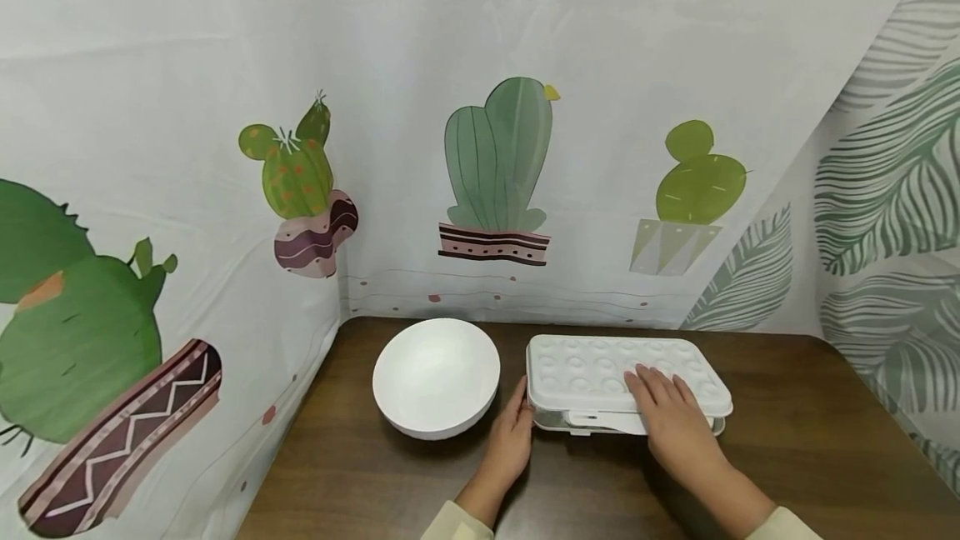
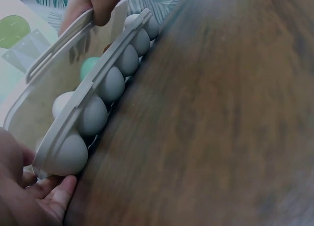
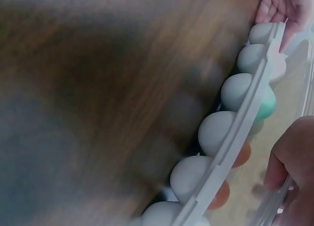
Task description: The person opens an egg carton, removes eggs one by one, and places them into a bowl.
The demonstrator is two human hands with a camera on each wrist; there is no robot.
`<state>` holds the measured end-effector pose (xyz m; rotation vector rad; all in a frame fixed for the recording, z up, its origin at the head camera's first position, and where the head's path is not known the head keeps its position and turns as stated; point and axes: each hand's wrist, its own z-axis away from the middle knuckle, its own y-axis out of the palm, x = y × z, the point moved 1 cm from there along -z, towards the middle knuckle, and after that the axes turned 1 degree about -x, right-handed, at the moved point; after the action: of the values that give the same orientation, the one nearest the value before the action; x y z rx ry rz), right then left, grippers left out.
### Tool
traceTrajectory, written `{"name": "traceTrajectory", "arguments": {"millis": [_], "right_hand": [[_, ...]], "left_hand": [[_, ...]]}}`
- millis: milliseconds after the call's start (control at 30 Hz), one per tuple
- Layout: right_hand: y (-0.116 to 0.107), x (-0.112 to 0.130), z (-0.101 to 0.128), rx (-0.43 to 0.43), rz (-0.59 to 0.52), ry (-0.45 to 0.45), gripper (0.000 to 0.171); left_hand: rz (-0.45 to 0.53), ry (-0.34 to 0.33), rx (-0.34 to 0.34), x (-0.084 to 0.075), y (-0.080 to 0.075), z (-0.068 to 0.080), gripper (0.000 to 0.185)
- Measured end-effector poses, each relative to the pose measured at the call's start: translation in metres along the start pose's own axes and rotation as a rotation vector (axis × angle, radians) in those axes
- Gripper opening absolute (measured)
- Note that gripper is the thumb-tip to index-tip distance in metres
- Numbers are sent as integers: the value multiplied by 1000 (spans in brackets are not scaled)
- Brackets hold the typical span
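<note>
On the table stands a white plastic egg box point(image 1: 551, 421) with a hinged, bumpy lid point(image 1: 577, 365). The lid is tilted slightly up, leaving a gap along the front. My right hand point(image 1: 678, 432) grips the lid's front edge, fingers over the top and thumb at the rim. At the box's left end my left hand point(image 1: 512, 437) holds the tray's corner, its fingers partly hidden. Rounded white cups point(image 2: 112, 83) bulge below the tray's rim. Inside show a green egg point(image 3: 266, 104), an orange-brown egg point(image 3: 243, 155) and a white egg point(image 2: 61, 103).
A round white bowl point(image 1: 437, 377) stands left of the box, close to my left hand. The brown wooden table point(image 1: 585, 490) meets a cactus-print cloth point(image 1: 390, 190) behind and on the left. A leaf-patterned cloth point(image 1: 892, 215) hangs at the right.
</note>
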<state>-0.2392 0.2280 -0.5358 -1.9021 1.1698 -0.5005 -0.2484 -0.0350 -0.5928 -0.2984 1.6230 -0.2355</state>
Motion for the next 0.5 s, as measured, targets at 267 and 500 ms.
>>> {"name": "traceTrajectory", "arguments": {"millis": [267, 500], "right_hand": [[-6, -2, -7, -6, -8, 20, 59], [-14, -3, -12, -17, -5, 31, 60]], "left_hand": [[5, -3, 14, 2, 1, -2, 61], [0, 9, 17, 3, 1, -2, 63]]}}
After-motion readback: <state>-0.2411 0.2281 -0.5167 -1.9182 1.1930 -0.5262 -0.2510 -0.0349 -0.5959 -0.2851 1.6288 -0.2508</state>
